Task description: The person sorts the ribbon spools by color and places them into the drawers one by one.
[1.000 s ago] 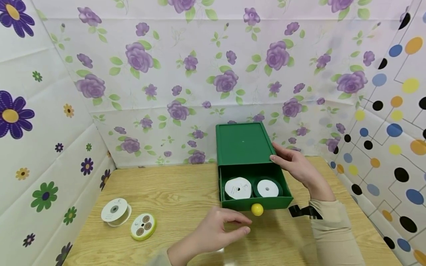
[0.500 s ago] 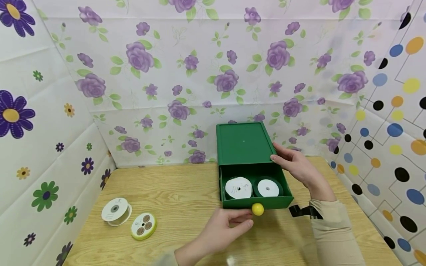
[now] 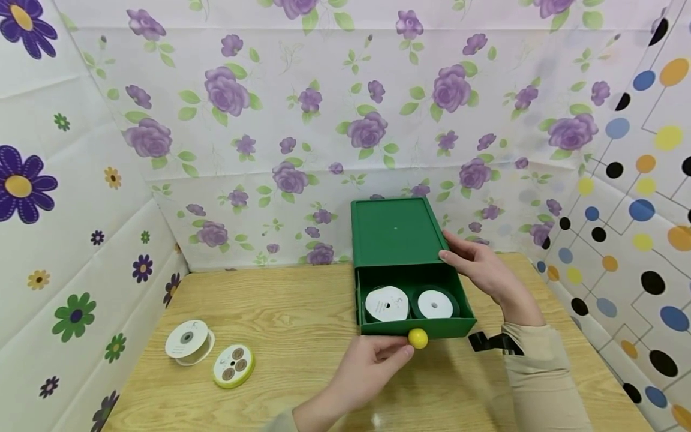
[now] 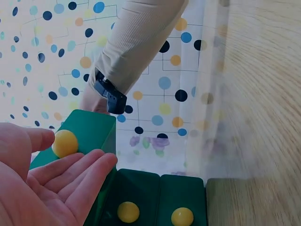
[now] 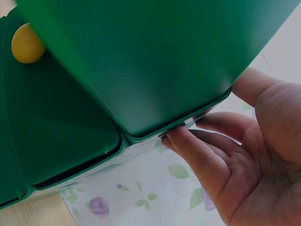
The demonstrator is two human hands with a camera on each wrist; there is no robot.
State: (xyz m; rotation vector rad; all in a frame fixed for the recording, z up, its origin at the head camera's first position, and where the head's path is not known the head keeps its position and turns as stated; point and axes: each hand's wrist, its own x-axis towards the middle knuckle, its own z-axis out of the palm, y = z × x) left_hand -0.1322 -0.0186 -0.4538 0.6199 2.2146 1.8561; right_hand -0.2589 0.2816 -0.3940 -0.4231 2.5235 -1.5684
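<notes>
A green drawer cabinet (image 3: 396, 231) stands toward the back, its top drawer (image 3: 442, 329) pulled out. Inside the drawer lie a white-faced ribbon spool (image 3: 387, 303) and a dark green ribbon spool (image 3: 435, 305). At the yellow knob (image 3: 418, 338) on the drawer front, my left hand (image 3: 367, 366) has thumb and forefinger on two sides of it; the other fingers stretch out beneath, as the left wrist view shows. My right hand (image 3: 486, 273) grips the cabinet's right side, thumb near the top's front corner and fingertips (image 5: 181, 136) at an edge in the right wrist view.
A white ribbon spool (image 3: 186, 339) and a yellow-edged spool (image 3: 233, 366) lie on the left of the wooden table (image 3: 275, 300). Lower drawers with yellow knobs (image 4: 128, 212) show in the left wrist view. A flowered cloth wall (image 3: 291, 120) stands close behind the cabinet.
My left hand has moved right and slightly up to the knob, bringing thumb and forefinger against it. The right hand and the drawer have stayed in place.
</notes>
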